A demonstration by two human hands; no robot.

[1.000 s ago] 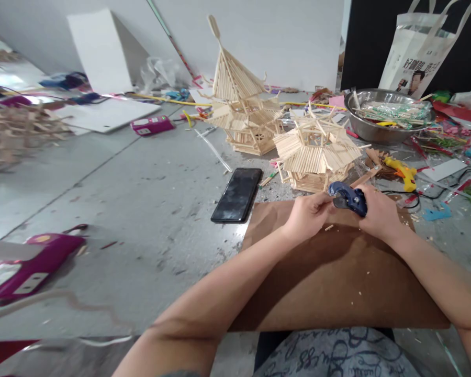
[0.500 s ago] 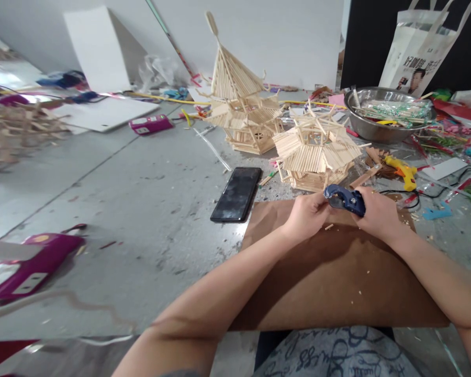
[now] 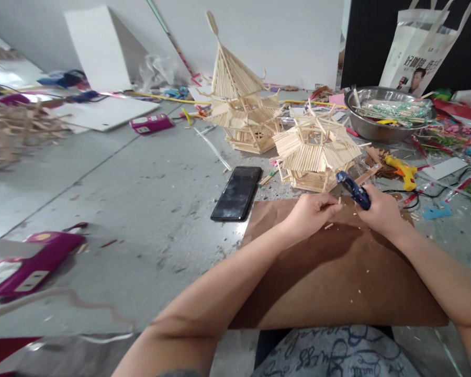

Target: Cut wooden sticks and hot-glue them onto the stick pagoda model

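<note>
My right hand (image 3: 382, 209) is wrapped round a dark blue hand cutter (image 3: 354, 190), its head pointing up and to the left. Between the thumb and fingers of my left hand (image 3: 312, 214) is a short wooden stick (image 3: 339, 201), pinched with one end showing. A small gap separates stick and cutter. Both hands are above a brown board (image 3: 349, 293), where a cut stick piece (image 3: 328, 226) and small chips lie. Just beyond them stands a low pavilion model (image 3: 317, 152) made of sticks, with a taller, peaked one (image 3: 243, 99) behind it.
A black phone (image 3: 236, 193) lies left of the board. To the right are a yellow glue gun (image 3: 402, 172) with its cord and a steel bowl (image 3: 390, 133) of wrapped sticks. Purple power strips (image 3: 151, 124) and a stick pile (image 3: 19, 128) are at left.
The cutter has come away from my left hand, turning its head upward. My right hand has shifted slightly right, and the stick end in my left fingers now shows.
</note>
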